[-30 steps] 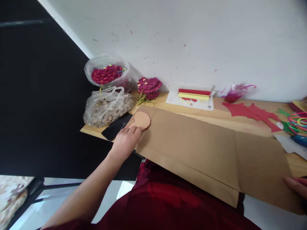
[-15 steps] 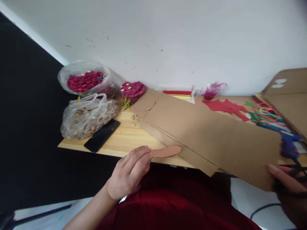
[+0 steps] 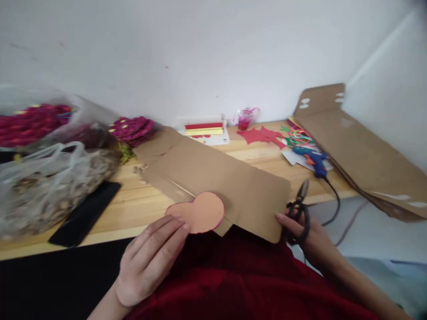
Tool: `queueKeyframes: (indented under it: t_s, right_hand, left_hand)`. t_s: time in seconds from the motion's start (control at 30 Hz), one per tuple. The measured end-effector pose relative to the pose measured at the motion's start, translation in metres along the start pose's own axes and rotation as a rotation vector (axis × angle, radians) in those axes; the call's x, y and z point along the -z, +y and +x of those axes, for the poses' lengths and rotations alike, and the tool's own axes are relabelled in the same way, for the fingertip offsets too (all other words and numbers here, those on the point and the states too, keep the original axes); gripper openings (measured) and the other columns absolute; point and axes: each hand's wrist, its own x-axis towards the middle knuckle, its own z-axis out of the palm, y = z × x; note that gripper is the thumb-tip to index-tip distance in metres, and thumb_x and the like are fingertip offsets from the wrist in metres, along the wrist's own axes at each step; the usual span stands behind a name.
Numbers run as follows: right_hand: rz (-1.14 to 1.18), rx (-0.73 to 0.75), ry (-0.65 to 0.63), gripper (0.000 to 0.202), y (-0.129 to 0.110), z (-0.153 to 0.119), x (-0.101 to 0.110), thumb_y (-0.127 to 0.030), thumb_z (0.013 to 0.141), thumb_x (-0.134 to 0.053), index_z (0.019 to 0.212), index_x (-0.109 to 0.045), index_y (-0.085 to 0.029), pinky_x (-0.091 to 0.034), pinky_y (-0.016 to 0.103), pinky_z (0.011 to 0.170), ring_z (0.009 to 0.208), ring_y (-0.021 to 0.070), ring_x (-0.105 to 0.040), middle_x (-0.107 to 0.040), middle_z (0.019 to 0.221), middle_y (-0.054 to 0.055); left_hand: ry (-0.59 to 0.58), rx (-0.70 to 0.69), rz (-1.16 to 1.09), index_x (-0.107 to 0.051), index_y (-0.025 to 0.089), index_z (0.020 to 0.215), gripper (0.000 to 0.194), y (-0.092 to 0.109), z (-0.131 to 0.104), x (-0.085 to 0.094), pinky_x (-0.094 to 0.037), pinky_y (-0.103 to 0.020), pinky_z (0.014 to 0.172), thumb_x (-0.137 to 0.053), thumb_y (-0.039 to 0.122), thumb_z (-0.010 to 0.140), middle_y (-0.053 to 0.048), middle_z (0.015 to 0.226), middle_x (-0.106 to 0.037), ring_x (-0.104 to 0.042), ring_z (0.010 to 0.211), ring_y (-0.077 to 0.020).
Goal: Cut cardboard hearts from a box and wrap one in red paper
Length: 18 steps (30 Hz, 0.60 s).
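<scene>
My left hand [image 3: 153, 258] grips a pale orange paper cutout [image 3: 207, 212] with one rounded, wider end and a narrower end. The cutout is above the near edge of a large brown cardboard sheet [image 3: 233, 178]. At the right, my right hand [image 3: 302, 229] holds black scissors [image 3: 296, 215], their blades pointing away from me. Its thumb also touches the right end of the cardboard. A drawn curve shows near the far left part of the sheet, partly blurred.
On the wooden table [image 3: 140, 222] are a bag of shells [image 3: 66, 178], a black phone [image 3: 85, 213], a magenta braided piece [image 3: 133, 130], red cutouts [image 3: 262, 135], a cup [image 3: 245, 119], a blue glue gun [image 3: 312, 159] and folded cardboard [image 3: 360, 151].
The view has swung to the right. The cutout's wide rounded end now shows in my left hand. My right hand and the scissors have come fully into view at the cardboard's right end.
</scene>
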Motion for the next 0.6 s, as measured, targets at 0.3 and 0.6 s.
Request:
queueKeyframes:
  t_s: [0.3,0.6]
  right_hand:
    - [0.391,-0.115,0.013,0.044,0.0,-0.007,-0.006,-0.056,0.072,-0.086,0.078,-0.068,-0.016,-0.034,0.023,0.045,0.053,0.0113,-0.05,-0.06,0.063,0.001]
    - [0.589,-0.156,-0.031,0.043,0.019,-0.001,0.006,-0.056,0.073,-0.085,0.077,-0.067,-0.017,-0.032,0.021,0.038,0.045,0.0095,-0.049,-0.061,0.061,-0.001]
  left_hand:
    - [-0.08,-0.075,-0.388,-0.068,0.022,0.119,0.034,0.008,0.052,-0.062,-0.063,-0.041,0.097,-0.066,0.004,0.091,-0.01,0.119,-0.073,-0.069,0.119,-0.0252]
    - [-0.483,0.067,-0.95,-0.069,0.024,0.096,0.022,-0.015,0.097,-0.12,-0.056,-0.046,0.108,-0.051,0.012,0.099,-0.007,0.116,-0.076,-0.062,0.133,-0.0226]
